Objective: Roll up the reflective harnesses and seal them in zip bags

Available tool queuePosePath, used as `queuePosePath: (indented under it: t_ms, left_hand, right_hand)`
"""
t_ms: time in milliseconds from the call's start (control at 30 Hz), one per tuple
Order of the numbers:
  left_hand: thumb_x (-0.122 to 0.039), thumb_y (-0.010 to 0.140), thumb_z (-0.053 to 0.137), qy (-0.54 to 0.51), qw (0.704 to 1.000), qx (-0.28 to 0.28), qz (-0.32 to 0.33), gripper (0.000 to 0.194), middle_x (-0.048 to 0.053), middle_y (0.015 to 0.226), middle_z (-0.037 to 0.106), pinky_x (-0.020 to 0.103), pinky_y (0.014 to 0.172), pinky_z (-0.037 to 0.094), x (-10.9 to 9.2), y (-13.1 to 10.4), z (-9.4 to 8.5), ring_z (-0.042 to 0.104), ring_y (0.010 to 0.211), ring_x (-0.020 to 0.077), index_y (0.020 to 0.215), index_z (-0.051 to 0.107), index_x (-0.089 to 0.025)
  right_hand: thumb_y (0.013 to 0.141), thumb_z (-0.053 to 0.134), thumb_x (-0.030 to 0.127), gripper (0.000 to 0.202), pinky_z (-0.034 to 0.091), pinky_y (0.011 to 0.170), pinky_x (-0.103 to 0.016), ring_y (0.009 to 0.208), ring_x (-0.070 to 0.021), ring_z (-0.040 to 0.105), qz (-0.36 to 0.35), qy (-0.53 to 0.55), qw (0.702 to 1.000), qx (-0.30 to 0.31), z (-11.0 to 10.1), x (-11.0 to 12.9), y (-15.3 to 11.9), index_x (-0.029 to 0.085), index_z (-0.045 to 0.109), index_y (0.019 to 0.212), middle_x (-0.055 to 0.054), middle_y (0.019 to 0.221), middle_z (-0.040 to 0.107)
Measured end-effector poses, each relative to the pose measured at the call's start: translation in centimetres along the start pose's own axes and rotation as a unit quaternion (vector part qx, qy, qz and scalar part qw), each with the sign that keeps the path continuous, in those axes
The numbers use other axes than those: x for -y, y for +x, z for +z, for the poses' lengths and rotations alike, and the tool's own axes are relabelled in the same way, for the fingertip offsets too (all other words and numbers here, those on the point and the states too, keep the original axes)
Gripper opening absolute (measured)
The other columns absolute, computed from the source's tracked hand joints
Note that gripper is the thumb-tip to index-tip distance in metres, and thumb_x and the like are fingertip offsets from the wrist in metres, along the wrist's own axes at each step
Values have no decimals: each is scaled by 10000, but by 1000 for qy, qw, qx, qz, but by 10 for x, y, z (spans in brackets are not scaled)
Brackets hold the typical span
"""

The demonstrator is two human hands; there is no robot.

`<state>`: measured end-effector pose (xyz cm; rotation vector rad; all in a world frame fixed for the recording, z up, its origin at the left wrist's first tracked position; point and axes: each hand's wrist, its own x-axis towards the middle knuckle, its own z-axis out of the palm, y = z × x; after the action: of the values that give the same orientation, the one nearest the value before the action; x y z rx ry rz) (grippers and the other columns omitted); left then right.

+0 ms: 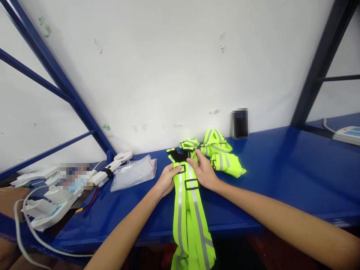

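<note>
Yellow straps (198, 217) with silver stripes drape over the front edge of a blue table (270, 180) toward the camera, hanging between a person's bare forearms, their lower ends below the tabletop. Two black buckles show higher up: an upper buckle (184, 169) on the left strap and a lower buckle (192, 188) on the right one.

The left hand (168, 180) pinches the straps from their outer side, thumb on top at the upper buckle, most of its fingers hidden. The right hand (206, 174) clasps the upper right side, above the lower buckle, its thumb close to a black patch (178, 155). Both grips are closed on the cloth near its far end, leaving the greater length free on the near side.

That hanging weight could drag the straps off the table should either pinch slacken. Overlapping lengths could twist, and a buckle could slip or snag if the two sides were pulled unevenly.

Just beyond the right hand sit a folded yellow bundle (229, 165) and a looser yellow bundle (215, 144), close enough that their bands could tangle with the held ones. Clear plastic bags (134, 173) lie apart from the left hand, beside a white fan (123, 155).
</note>
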<state>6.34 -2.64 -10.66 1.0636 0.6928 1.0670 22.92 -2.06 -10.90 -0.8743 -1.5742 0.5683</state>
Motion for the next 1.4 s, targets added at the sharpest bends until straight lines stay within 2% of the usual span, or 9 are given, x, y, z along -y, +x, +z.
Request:
queuePosePath:
  t_ms: [100,267,500,667,833,967,1100,1233,1400]
  left_hand:
    - [-315,786,725,1,999,11,-34,339,145,981,736,356,866,526,2,1,-3,708,887,243,1032,686,-86]
    - [-380,804,703,-5,997,-7,-75,346,136,904,743,340,795,542,-1,-2,1,712,770,219,985,698,-86]
    - [-376,764,747,-7,998,-31,-57,313,53,699,708,238,633,520,-3,-1,4,644,563,129,890,674,-99]
    - [-405,727,772,29,997,-53,-41,403,31,695,702,232,594,506,0,-2,12,614,523,115,974,645,-113]
    - [-394,710,784,50,998,-38,-31,491,64,806,722,273,663,524,-2,-5,19,667,632,161,1075,613,-114]
    - [-301,649,825,66,997,-13,-40,478,55,810,717,302,681,522,-3,-8,16,675,666,186,1037,610,-124]
    - [-264,620,832,108,994,-18,-30,434,34,766,703,301,676,512,-2,-5,9,657,642,174,969,615,-121]
    - [-249,617,828,143,989,-21,-19,391,17,766,689,288,682,504,-2,-2,2,641,650,156,918,611,-128]
    - [-235,634,818,165,986,-7,-27,376,15,791,677,265,689,492,-6,-3,-3,628,685,139,930,615,-123]
  right_hand:
    - [934,469,378,261,433,657,-278,723,-183,590,-22,-44,999,7,-2,2,-1,187,514,1107,-31,861,595]
    - [958,450,351,298,471,695,-288,746,-197,645,-65,-85,994,23,-5,3,0,185,500,1200,-39,872,646]
    - [971,440,298,302,531,815,-337,926,-231,682,-152,-110,981,52,-8,0,4,205,486,1255,-94,1094,677]
    - [977,423,259,319,540,875,-356,1013,-229,670,-193,-114,973,53,-6,-2,4,234,461,1293,-89,1179,657]
    - [977,422,263,308,549,838,-344,967,-236,683,-186,-131,973,41,-5,-2,3,213,450,1280,-100,1102,672]
    - [978,418,271,308,544,808,-345,927,-242,687,-166,-138,976,33,-5,-2,2,202,436,1277,-105,1063,676]
    - [975,416,281,316,537,780,-355,902,-248,680,-145,-147,976,65,-6,-2,4,193,438,1278,-111,1053,668]
    - [958,422,229,342,492,915,-379,1101,-255,610,-166,-108,976,95,-11,3,7,201,450,1298,-119,1216,606]
    - [922,475,189,566,509,875,-368,900,-210,668,-103,-58,981,154,-21,8,10,246,329,1467,-66,1177,654]
